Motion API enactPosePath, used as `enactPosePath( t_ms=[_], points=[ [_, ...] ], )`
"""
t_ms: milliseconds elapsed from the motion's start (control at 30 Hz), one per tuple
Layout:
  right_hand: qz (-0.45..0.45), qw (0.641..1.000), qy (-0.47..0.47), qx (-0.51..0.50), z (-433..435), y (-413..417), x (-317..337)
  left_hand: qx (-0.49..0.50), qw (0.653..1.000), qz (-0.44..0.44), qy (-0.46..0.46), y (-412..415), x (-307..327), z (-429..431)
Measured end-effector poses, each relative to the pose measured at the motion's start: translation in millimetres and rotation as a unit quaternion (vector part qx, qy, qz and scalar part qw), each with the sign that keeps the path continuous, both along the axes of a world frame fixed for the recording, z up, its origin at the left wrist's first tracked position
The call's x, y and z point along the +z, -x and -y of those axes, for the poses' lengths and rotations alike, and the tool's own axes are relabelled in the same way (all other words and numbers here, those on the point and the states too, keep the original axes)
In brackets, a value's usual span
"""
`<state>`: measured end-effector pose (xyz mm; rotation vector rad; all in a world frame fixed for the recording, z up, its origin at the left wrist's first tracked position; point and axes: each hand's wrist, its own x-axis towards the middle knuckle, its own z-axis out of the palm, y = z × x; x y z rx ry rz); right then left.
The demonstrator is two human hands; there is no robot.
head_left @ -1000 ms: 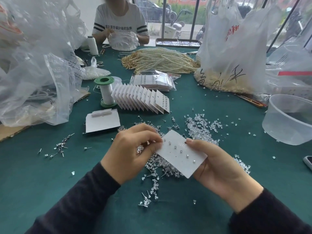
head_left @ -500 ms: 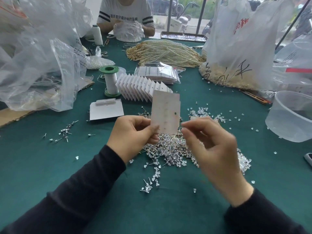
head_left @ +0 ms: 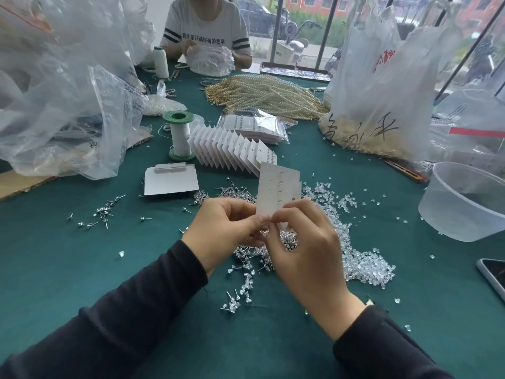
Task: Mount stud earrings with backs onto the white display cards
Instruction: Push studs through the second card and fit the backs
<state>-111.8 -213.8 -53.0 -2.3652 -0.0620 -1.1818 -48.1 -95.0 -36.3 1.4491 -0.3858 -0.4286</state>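
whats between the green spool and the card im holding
A fanned row of white display cards stands between the spool and the held card, in the head view.

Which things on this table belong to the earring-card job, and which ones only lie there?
Job: card, pinched by left hand and right hand; studs; clear backs; row of cards.
Lying about: pearl strands; spool; tub; phone; bags.

only one cam, head-worn, wide-angle, faces forward-down across green table [head_left: 68, 269], near edge super close, window [head_left: 300, 28] far end
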Motion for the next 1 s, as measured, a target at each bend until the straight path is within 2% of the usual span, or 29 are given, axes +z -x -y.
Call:
enactPosePath(
  t_ms=[167, 300, 367, 467, 533, 767, 867, 1000],
  points=[
    [-0.032, 0.999, -0.036, 0.016, -1, 2, 2, -0.056, 0.996, 0.014, -0.061, 0, -1, 1],
    [-0.02, 0.999, 0.013, 0.046, 3, 10, 9, 0.011, 0.995, 0.035, -0.095, -5, -2, -1],
    [-0.105, 0.984, 0.033, 0.139, 6, 20, 9, 0.047, 0.993, 0.035, -0.104, -9, -2, -3],
    [-0.286, 0.922, 0.088, 0.245, 7, 31, 1, 0.083, 0.988, 0.04, -0.122, -15, -1, -6],
    [-0.318, 0.903, 0.105, 0.27, 7, 31, -3, 0.093, 0.986, 0.049, -0.129, -17, -1, -8],
    [-0.292, 0.913, 0.115, 0.26, 3, 29, -2, 0.089, 0.985, 0.061, -0.134, -18, -3, -9],
    [-0.263, 0.937, 0.018, 0.23, 3, 28, 2, 0.08, 0.985, 0.07, -0.136, -15, -5, -8],
    [-0.207, 0.962, -0.115, 0.139, 14, 23, 5, 0.064, 0.981, 0.094, -0.156, -12, -8, -6]
  ],
)
